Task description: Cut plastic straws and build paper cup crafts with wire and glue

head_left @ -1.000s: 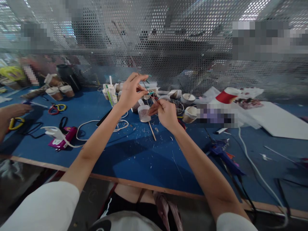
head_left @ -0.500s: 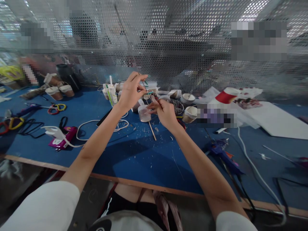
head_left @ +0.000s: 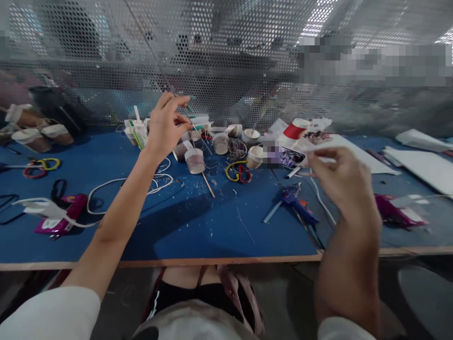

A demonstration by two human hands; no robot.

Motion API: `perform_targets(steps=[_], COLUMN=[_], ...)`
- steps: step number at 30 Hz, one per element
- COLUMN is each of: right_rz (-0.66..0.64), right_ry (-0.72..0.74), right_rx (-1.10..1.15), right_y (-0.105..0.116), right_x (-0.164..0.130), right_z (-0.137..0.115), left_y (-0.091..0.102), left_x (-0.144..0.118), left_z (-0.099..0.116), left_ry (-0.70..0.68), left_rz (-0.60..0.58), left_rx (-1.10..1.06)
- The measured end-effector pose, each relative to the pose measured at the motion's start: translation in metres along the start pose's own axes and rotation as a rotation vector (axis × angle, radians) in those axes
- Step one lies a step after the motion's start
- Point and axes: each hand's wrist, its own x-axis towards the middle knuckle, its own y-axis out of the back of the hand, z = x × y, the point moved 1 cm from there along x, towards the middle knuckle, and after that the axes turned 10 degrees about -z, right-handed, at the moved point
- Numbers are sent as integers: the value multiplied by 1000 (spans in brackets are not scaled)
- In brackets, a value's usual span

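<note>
My left hand (head_left: 165, 126) is raised over the blue table (head_left: 198, 226) and pinches a thin stick (head_left: 192, 125) between thumb and fingertips. A small clear plastic cup (head_left: 195, 160) sits on the stick just below that hand, and the stick's wooden end (head_left: 208, 185) points down at the table. My right hand (head_left: 340, 182) is off to the right, above the table's front edge, blurred by motion with its fingers curled. Whether it holds anything is unclear. A blue glue gun (head_left: 296, 202) lies on the table just left of it.
Several paper cups (head_left: 252, 137) and a red cup (head_left: 294, 130) stand along the perforated metal screen (head_left: 226, 61). Yellow and red scissors (head_left: 238, 172), a white cable (head_left: 116, 186), pink glue guns (head_left: 60, 219) (head_left: 393, 212) and white sheets (head_left: 424, 163) lie about.
My right hand has let go near the cup and swung far to the right. The view has turned right. My left hand still pinches the stick with the cup.
</note>
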Motion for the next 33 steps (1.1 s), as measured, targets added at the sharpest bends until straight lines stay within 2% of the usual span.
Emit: perform_targets(steps=[1, 3, 5, 6, 12, 17, 20, 24, 28, 31, 33], right_rz=[-66, -158, -148, -167, -47, -201, -274, -261, -206, -277, -320], right_ry=[-112, -230, -285, -272, -236, -172, -69, 62, 15, 40, 88], right_rx=[-67, -127, -114, -104, -125, -143, -169, -333, -627, -735, -709], right_y=[-4, -15, -24, -27, -37, -48, -58, -70, -72, -71, -71], right_x=[-1, -4, -9, -11, -30, -36, -36, -38, -40, -38, -35], right_z=[16, 44, 68, 77, 116, 125, 129, 129, 117, 109, 106], left_y=[0, -1, 0, 0, 1, -1, -1, -3, -3, -3, -3], left_x=[0, 0, 0, 0, -2, -2, -3, -3, -3, -3, -2], left_z=[1, 2, 3, 4, 9, 12, 14, 13, 12, 12, 11], left_ry=[3, 8, 21, 29, 41, 40, 41, 38, 46, 50, 48], left_rz=[-4, -21, -46, -57, -88, -118, -146, -173, -192, -197, -203], left_rx=[-12, -29, -32, -27, 18, 20, 20, 24, 10, -5, -15])
